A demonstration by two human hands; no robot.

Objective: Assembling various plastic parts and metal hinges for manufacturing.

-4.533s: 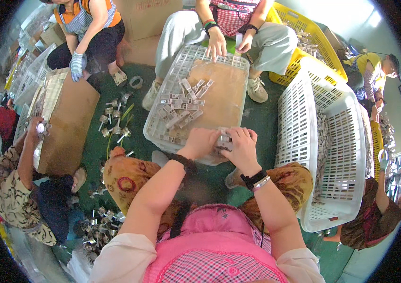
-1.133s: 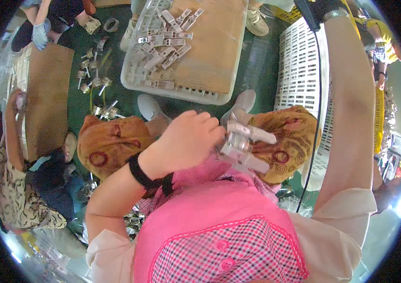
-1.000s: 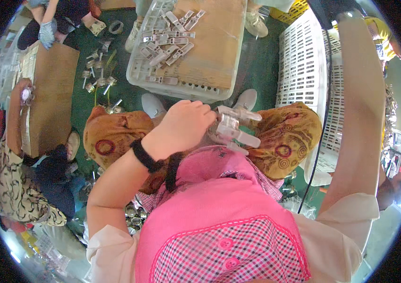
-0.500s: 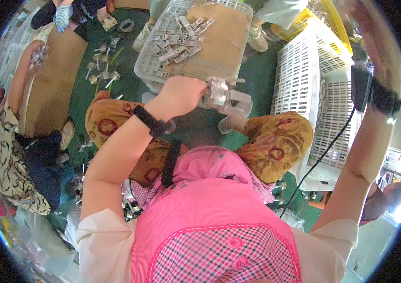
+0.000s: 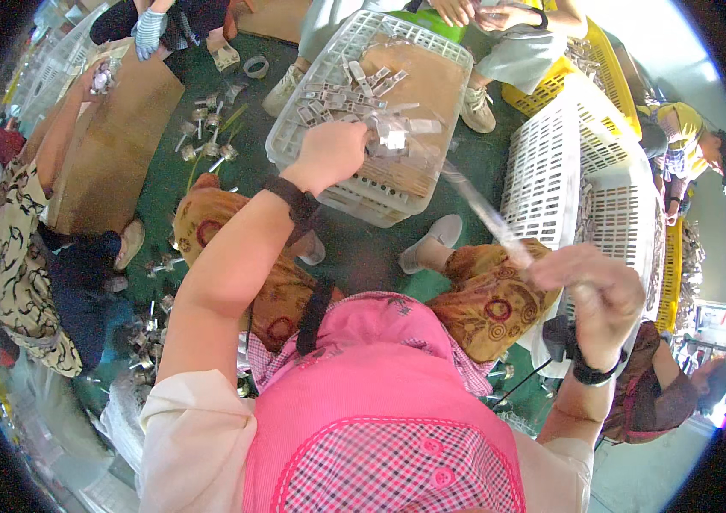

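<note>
My left hand (image 5: 329, 156) is closed around a bundle of shiny metal fittings (image 5: 391, 137), whose exact kind I cannot make out. It hangs over a translucent grey crate (image 5: 363, 201) with brown cardboard (image 5: 414, 73) on top. On the cardboard, beside my left hand, lies a pile of long silver metal fittings (image 5: 329, 92). A clear strip (image 5: 487, 209), blurred by motion, runs slantwise from the bundle to my right hand (image 5: 593, 295). My right hand, also blurred, is closed on the strip's near end above my right knee.
White slotted baskets (image 5: 540, 171) and a yellow crate (image 5: 606, 64) stand to the right. Loose metal parts (image 5: 205, 137) lie on the green floor at left. Co-workers' hands (image 5: 482, 13) are at the far side, another person's hand (image 5: 94, 81) at left over cardboard (image 5: 111, 154).
My right hand has dropped from high at the upper right to above my right knee, and the clear strip now shows stretched. My left hand still holds the bundle.
</note>
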